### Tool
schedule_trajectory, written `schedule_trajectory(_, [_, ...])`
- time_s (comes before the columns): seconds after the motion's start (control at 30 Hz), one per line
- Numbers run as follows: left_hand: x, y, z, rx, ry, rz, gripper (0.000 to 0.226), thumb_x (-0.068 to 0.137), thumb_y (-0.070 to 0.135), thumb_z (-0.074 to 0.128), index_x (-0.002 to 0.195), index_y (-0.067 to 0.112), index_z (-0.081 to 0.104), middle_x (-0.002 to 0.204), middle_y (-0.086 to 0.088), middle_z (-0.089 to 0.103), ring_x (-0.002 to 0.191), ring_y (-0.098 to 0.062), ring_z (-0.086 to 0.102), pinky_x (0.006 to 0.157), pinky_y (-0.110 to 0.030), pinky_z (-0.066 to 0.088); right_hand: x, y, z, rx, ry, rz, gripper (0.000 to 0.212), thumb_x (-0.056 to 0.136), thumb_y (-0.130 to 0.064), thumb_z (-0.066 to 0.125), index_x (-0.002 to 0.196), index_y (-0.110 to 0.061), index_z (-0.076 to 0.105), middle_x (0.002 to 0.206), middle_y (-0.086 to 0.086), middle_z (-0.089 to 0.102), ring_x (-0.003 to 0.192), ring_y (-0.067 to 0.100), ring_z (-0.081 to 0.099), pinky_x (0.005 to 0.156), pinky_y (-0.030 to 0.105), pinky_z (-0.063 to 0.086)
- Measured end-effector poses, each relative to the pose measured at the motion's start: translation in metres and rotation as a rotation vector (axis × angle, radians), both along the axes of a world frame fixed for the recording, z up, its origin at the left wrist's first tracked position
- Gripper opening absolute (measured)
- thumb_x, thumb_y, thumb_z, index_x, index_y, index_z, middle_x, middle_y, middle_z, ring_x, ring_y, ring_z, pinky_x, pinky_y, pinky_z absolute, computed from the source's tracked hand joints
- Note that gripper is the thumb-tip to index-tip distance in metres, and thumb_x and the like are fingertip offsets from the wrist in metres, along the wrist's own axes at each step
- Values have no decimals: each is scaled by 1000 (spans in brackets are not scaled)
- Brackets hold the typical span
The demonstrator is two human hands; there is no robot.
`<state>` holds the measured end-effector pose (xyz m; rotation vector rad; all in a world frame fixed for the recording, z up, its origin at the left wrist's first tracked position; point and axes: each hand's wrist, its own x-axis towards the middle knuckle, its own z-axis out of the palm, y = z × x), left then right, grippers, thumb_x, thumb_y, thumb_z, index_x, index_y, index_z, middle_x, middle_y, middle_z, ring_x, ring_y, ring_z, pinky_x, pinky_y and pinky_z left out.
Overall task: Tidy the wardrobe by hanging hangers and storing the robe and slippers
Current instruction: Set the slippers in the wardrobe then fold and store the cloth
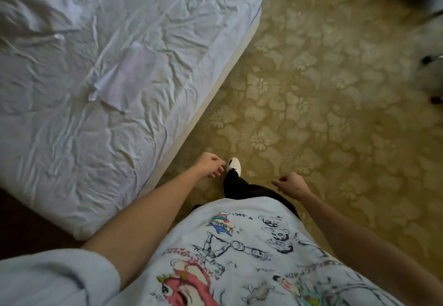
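Head view: left hand (pixel 210 164) and right hand (pixel 290 184) hang loosely curled, empty, beside the bed (pixel 100 70); no hangers, robe, slippers or wardrobe visible, so progress can't be judged.

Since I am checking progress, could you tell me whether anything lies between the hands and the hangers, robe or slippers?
That cannot be judged: none of those things is in view. Both the left hand and right hand hold nothing, over the carpet beside the bed.

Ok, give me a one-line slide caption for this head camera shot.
Empty-handed beside the bed: left hand and right hand loosely curled, one white shoe forward on patterned carpet.
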<state>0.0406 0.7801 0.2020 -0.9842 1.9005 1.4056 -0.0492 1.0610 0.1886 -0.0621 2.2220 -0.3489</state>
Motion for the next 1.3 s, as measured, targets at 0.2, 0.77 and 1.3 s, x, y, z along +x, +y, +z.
schedule_trajectory(0.2, [-103,-70,20,-135,19,71,13,99,15,57,96,11,69,86,-6,72,67,-16,66,59,-25,53,-134,-100,15,-129,3,114,39,94,-39,64,87,-2,74,81,12,75,70,23,70,71,38,60])
schedule_trajectory(0.77, [-208,-245,-29,-102,-150,714,22,97,15,54,88,3,71,83,-10,74,64,-17,66,64,-30,57,-388,-406,17,-191,-48,774,22,95,-30,65,91,-11,74,77,-1,72,64,10,66,70,29,57])
schedule_trajectory(1.3, [-358,-317,-13,-45,-79,1118,16,91,8,57,96,6,72,83,-10,75,64,-19,69,55,-25,56,-551,-576,13,-125,-85,1082,14,92,-23,68,91,-11,74,77,6,75,58,11,66,59,19,52])
